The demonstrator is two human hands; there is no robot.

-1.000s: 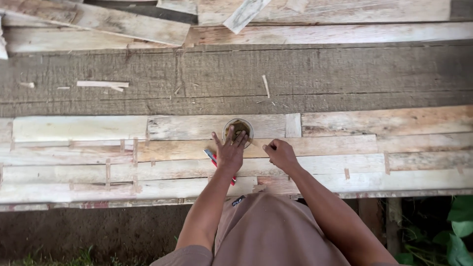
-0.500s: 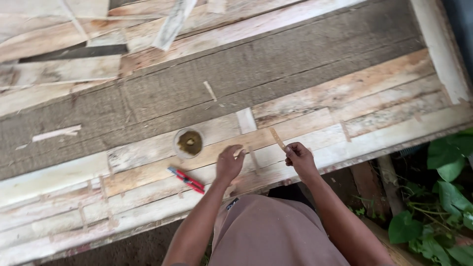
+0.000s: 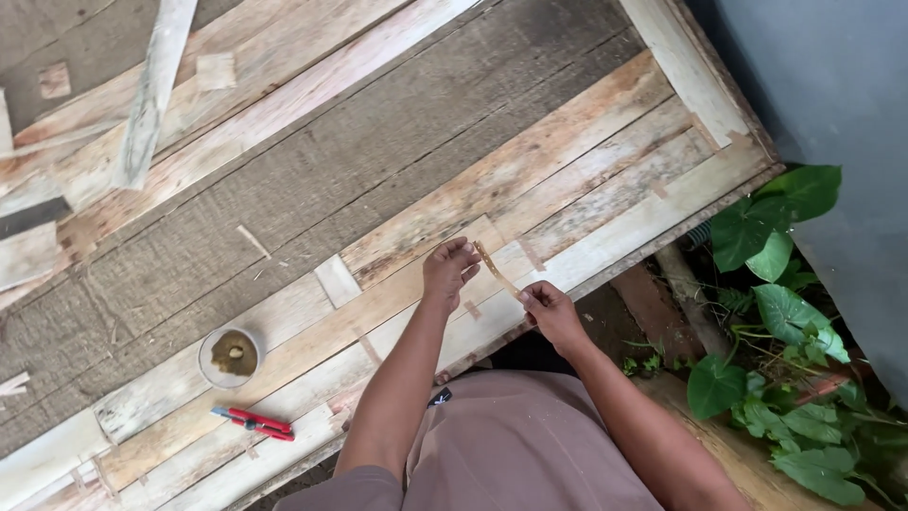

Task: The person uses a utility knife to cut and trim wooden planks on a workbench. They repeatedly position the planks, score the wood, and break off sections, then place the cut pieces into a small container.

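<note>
- Hands both on one thin wooden strip [image 3: 496,269], held just above the plank counter [image 3: 567,180].
- Left hand [image 3: 450,271]: fingertips pinch the far, upper end of the strip; grip closed on it.
- Right hand [image 3: 550,310]: fingers pinch the near, lower end; grip closed on it too.
- Strip runs slantwise between the two grips, looks lifted off the planks, not lying flat; a slight bend, hard to be sure.
- Change from a second ago: left hand was then pressed at the small round dish [image 3: 233,356]; now it is off the dish and up on the strip. Half a second ago both hands were already at the strip, lower on the planks.
- Dish now well apart from the left grip, down past the left forearm; brownish stuff in it, kind unclear.
- Red-handled knife [image 3: 253,423] lies on the planks just below the dish, untouched, far from both grips.
- Judged meaning: dish step looks over, work is now on the strip itself, held two-handed over the pale planks.
- Short loose wood offcut [image 3: 338,280] lies beyond the left grip, toward the dish.
- Green leafy plant [image 3: 776,312] beyond the right grip, off the counter edge; grey wall [image 3: 832,104] above it.
- Brown shirt [image 3: 530,445] of the person fills the bottom of the view.
</note>
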